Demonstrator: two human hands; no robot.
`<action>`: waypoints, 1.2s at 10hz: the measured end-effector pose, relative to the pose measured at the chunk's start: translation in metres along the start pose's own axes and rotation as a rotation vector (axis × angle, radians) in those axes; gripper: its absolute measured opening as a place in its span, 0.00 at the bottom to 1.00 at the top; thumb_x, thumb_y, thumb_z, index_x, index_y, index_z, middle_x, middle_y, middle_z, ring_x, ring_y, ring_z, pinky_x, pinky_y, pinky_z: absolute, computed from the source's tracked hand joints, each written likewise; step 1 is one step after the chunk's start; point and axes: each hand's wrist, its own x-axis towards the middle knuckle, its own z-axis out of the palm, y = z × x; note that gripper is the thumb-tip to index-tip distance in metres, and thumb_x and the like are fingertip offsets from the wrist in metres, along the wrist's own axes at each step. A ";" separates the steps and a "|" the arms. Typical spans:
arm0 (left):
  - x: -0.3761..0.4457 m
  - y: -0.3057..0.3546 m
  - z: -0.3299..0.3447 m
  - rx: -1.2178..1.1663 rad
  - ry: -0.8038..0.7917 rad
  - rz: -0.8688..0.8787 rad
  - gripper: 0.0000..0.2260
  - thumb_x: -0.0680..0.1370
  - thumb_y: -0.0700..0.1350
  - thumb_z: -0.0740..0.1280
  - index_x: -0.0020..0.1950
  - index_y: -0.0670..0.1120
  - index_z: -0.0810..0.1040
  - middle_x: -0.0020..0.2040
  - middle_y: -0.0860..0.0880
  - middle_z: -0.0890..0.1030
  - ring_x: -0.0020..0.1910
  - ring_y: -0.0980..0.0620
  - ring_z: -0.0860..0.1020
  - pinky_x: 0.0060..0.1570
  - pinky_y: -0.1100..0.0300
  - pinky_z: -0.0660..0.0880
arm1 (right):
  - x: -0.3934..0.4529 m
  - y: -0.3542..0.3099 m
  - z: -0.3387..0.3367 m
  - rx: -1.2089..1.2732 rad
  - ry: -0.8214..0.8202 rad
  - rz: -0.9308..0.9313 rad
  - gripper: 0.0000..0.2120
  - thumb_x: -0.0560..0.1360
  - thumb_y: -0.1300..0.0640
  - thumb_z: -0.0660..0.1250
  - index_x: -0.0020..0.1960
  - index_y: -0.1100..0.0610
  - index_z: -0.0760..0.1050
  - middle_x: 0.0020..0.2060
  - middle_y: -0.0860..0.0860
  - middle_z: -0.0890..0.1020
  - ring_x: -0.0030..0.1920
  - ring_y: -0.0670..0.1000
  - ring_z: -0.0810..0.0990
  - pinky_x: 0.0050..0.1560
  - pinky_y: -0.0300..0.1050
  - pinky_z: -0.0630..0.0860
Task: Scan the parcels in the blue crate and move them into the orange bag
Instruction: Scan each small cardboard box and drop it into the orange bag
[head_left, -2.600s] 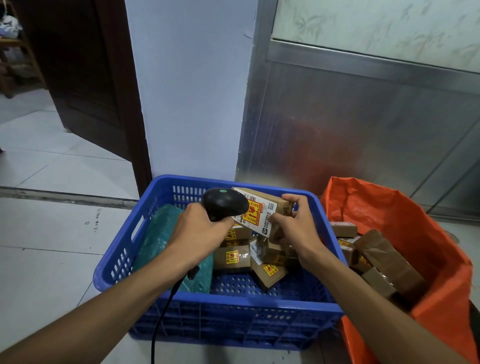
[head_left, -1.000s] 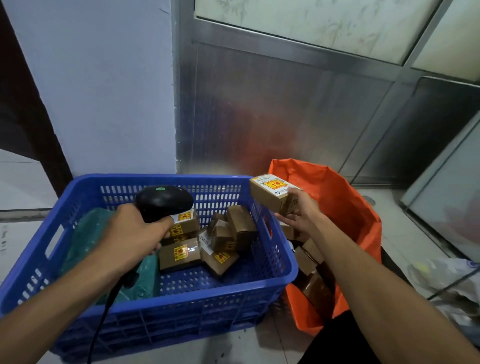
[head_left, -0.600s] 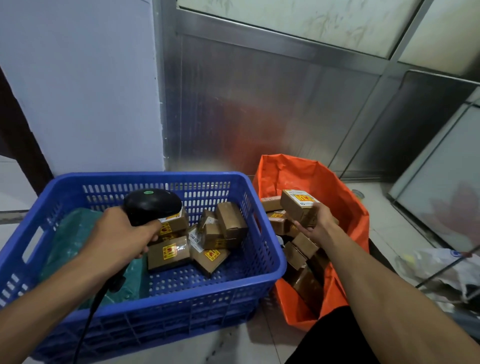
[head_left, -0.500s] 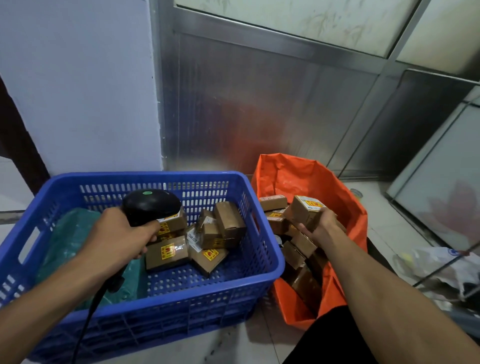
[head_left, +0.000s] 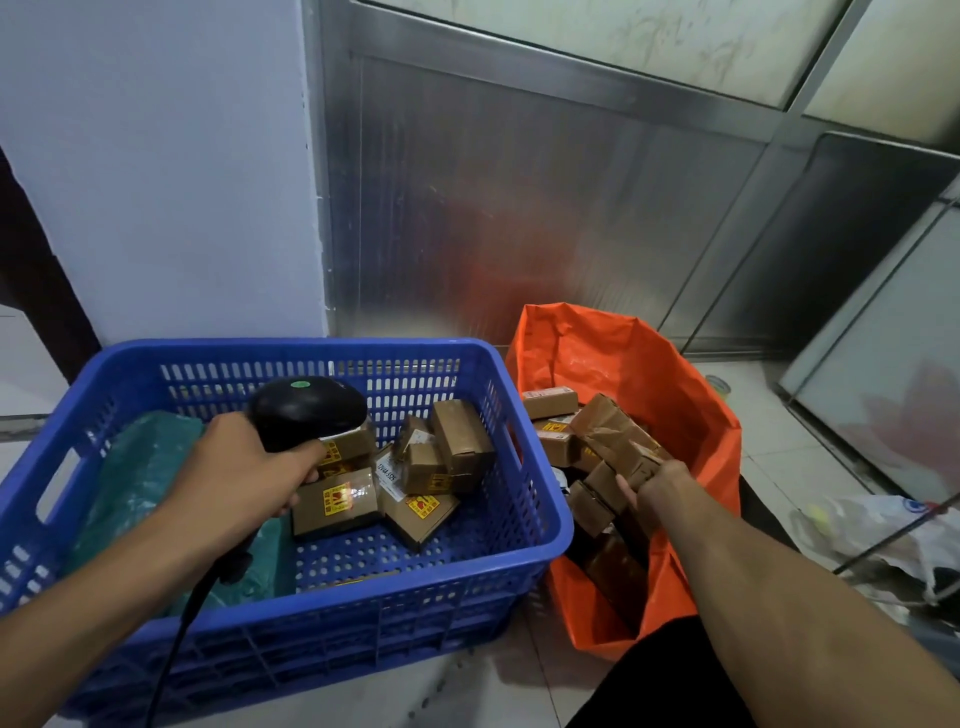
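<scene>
Right hand (head_left: 662, 486) lowered parcel (head_left: 631, 460) into orange bag (head_left: 696, 415).

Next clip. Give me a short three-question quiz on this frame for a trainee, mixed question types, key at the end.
1. True or false: the left hand grips the black barcode scanner over the blue crate.
2. Where is the right hand? A) in the crate B) among the cardboard parcels in the orange bag C) on the floor
3. What lies in the crate's left part beside the boxes?

Key: 1 true; 2 B; 3 a green plastic-wrapped parcel.
</scene>
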 end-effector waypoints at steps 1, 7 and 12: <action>0.009 -0.008 0.000 0.004 -0.012 0.010 0.10 0.75 0.38 0.72 0.33 0.39 0.82 0.26 0.41 0.81 0.27 0.44 0.79 0.40 0.50 0.78 | -0.009 0.002 -0.005 0.018 -0.037 0.014 0.21 0.85 0.60 0.52 0.77 0.63 0.60 0.72 0.60 0.68 0.69 0.63 0.72 0.40 0.52 0.78; 0.022 -0.017 0.007 0.002 -0.031 0.020 0.11 0.75 0.40 0.72 0.33 0.39 0.82 0.22 0.46 0.79 0.27 0.46 0.79 0.35 0.58 0.74 | -0.034 0.002 0.016 -0.018 -0.022 0.185 0.16 0.85 0.54 0.52 0.67 0.57 0.71 0.72 0.59 0.71 0.70 0.60 0.73 0.54 0.54 0.80; 0.036 -0.025 0.006 -0.025 -0.021 0.044 0.06 0.74 0.39 0.71 0.38 0.41 0.82 0.30 0.44 0.83 0.28 0.48 0.80 0.39 0.49 0.80 | -0.065 0.014 0.097 -0.394 -0.272 -0.143 0.21 0.83 0.63 0.51 0.74 0.64 0.67 0.69 0.65 0.74 0.65 0.62 0.77 0.53 0.50 0.78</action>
